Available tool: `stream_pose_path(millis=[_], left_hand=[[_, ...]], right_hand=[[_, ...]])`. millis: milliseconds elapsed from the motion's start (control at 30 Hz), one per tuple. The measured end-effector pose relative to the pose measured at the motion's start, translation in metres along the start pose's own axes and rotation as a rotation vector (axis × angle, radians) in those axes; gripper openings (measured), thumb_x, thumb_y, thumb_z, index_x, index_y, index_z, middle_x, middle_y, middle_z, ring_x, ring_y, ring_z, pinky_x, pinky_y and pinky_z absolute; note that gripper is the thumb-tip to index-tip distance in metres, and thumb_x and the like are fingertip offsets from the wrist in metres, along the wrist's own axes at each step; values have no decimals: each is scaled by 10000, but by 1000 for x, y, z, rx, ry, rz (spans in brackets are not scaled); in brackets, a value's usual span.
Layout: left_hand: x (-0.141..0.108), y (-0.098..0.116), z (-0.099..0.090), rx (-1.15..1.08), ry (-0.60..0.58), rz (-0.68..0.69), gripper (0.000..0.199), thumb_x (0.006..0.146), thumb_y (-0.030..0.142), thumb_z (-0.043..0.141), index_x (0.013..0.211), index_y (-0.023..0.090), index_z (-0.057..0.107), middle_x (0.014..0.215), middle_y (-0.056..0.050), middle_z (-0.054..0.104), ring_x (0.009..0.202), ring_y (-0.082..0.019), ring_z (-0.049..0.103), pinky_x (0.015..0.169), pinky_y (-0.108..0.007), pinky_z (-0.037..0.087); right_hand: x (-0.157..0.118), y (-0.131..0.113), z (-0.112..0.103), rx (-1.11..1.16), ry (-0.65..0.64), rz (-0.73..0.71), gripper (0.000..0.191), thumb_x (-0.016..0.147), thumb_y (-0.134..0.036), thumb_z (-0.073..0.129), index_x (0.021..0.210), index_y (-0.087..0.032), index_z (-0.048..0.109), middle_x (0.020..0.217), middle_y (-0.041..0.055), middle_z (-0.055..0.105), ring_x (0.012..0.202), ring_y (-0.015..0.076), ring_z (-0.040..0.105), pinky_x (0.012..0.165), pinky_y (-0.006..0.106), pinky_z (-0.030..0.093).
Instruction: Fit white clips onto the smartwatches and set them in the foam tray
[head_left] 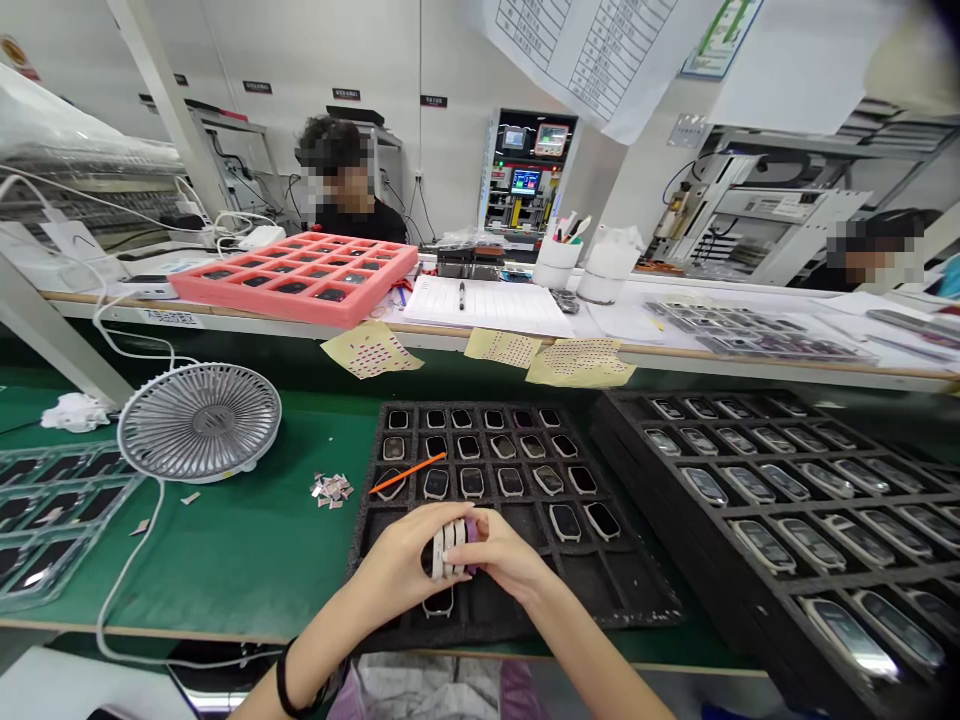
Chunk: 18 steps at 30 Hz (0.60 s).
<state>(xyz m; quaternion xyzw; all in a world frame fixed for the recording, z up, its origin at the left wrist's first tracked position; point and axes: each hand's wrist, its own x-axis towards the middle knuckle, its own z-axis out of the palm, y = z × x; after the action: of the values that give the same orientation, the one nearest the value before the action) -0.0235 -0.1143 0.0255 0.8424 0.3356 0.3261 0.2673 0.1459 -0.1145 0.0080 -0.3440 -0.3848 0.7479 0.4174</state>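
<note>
A short row of white-edged smartwatch bodies (448, 548), pressed face to face, is gripped between my two hands. My left hand (401, 562) closes round them from the left. From the other side the fingers of my right hand (504, 553) wrap the row, and something purple shows at that end. Below lies a black foam tray (600, 585) with watch bodies in its upper pockets and a few lower ones. One watch body (439, 602) sits just under my left hand. A thin orange stick (409, 473) rests slantwise across the tray's left pockets.
More stacked black trays of watches (757, 490) stand on the right. Leftward are a grey fan (201, 420), small scraps (331, 490) and a clear tray (60, 515). A raised shelf holds a pink foam tray (300, 278) and papers (487, 305). Two people sit beyond it.
</note>
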Motion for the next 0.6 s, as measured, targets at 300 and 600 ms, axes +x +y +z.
stream_pose_path(millis=[300, 600], left_hand=[[-2, -23, 4, -623, 200, -559, 660, 678, 423, 749, 1253, 263, 468, 794, 49, 461, 524, -71, 468, 405, -180, 440], [0, -23, 17, -1248, 176, -806, 451, 706, 329, 667, 1147, 249, 615, 827, 12, 419, 606, -66, 402, 437, -150, 246]], right_hand=[[-4, -3, -30, 235, 293, -228, 424, 550, -279, 862, 923, -151, 707, 915, 110, 748, 899, 290, 699, 892, 500, 494], [-11, 14, -40, 255, 409, -257, 455, 522, -259, 882, 929, -150, 709, 920, 116, 751, 913, 301, 698, 948, 539, 451]])
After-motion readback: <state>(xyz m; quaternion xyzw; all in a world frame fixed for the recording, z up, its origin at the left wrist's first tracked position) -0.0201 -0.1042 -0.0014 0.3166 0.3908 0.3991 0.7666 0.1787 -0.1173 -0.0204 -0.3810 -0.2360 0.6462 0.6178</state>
